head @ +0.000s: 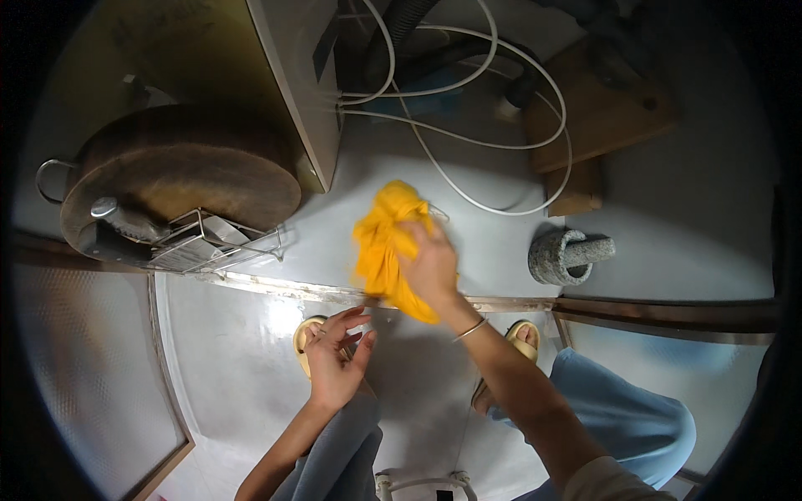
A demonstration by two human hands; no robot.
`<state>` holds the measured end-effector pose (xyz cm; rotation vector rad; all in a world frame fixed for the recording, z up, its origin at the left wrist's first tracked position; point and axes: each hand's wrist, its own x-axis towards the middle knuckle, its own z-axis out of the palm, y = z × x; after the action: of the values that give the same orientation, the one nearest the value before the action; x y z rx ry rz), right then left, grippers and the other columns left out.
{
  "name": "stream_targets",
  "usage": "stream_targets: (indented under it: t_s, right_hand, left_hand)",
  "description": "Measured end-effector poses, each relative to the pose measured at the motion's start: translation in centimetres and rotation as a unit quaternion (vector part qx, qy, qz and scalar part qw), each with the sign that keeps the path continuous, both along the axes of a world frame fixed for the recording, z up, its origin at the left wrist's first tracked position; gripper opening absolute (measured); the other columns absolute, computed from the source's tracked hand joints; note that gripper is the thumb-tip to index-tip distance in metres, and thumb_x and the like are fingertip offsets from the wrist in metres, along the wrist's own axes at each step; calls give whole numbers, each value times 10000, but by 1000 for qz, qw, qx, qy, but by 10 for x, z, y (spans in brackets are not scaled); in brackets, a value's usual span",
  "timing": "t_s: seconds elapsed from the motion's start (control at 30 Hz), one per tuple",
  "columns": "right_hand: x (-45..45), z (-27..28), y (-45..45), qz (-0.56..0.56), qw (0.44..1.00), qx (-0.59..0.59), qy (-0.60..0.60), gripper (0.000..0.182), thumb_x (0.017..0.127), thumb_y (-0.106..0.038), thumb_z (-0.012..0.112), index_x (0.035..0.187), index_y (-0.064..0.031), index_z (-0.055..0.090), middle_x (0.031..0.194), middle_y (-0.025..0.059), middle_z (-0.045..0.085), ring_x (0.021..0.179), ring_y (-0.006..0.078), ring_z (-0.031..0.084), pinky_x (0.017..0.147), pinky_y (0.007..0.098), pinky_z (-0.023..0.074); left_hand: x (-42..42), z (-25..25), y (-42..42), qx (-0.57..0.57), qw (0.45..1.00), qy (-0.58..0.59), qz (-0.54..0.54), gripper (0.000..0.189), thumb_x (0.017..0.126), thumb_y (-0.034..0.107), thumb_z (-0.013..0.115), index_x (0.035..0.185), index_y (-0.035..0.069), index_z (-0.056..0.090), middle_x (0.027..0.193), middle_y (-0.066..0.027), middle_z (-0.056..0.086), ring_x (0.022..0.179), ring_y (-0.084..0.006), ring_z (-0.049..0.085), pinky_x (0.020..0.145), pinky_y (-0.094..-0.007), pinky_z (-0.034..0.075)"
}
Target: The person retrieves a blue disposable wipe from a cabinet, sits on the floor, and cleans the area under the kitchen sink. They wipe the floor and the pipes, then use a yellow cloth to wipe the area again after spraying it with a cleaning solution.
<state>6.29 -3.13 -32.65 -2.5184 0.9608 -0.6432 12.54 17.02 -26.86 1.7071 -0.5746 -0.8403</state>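
Note:
A bunched yellow cloth lies against the grey cabinet floor, near its front edge. My right hand, with a thin bangle at the wrist, grips the cloth from above; the cloth is slightly blurred and part of it hangs over the edge. Below and to the left, my left hand is raised above the room floor, its fingers apart and slightly bent, with nothing in it.
At left a large round pan leans beside a wire rack. White tubing loops behind the cloth. A stone mortar with its pestle and a wooden board are at right. Glazed doors flank the opening.

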Motion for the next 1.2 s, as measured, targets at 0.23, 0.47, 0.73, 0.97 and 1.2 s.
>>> stream_targets:
  t_s: [0.23, 0.47, 0.73, 0.97, 1.2]
  right_hand:
    - [119, 39, -112, -11, 996, -66, -51, 412, 798, -329, 665, 1143, -112, 602, 1085, 166, 605, 1024, 331, 559, 850, 454, 436]
    - [179, -10, -122, -48, 964, -248, 80, 421, 794, -342, 643, 1164, -147, 595, 1204, 131, 535, 1174, 326, 424, 953, 501, 306]
    - [141, 8, -159, 168, 965, -159, 122, 315, 754, -245, 674, 1044, -123, 664, 1140, 114, 598, 1101, 280, 523, 927, 422, 390]
    - [103, 19, -182, 69, 961, -260, 67, 381, 711, -405, 702, 962, -118, 690, 924, 99, 679, 961, 293, 600, 874, 418, 455]
    - [167, 4, -130, 33, 968, -227, 99, 489, 743, -481, 672, 1107, -156, 637, 1136, 115, 611, 1100, 306, 517, 942, 458, 340]
  left_hand:
    - [13, -6, -13, -11, 999, 36, 34, 213, 842, -6, 632, 1054, -22, 617, 1144, -148, 602, 960, -195, 636, 803, -285, 565]
    - [16, -6, -23, 7, 999, 44, 15, 198, 842, -20, 626, 1039, -36, 618, 1095, -139, 618, 956, -192, 634, 809, -290, 563]
    - [16, -14, -25, 13, 996, 77, 41, 207, 834, -30, 631, 1041, -30, 630, 1060, -127, 627, 918, -173, 641, 787, -271, 557]
    - [10, -21, -33, 8, 995, 96, 21, 229, 838, -19, 634, 1066, -25, 614, 1053, -117, 627, 898, -169, 649, 801, -270, 546]
    - [7, -22, -35, 17, 995, 96, 0, 239, 842, -14, 634, 1079, -23, 607, 1082, -113, 612, 917, -175, 651, 806, -268, 541]
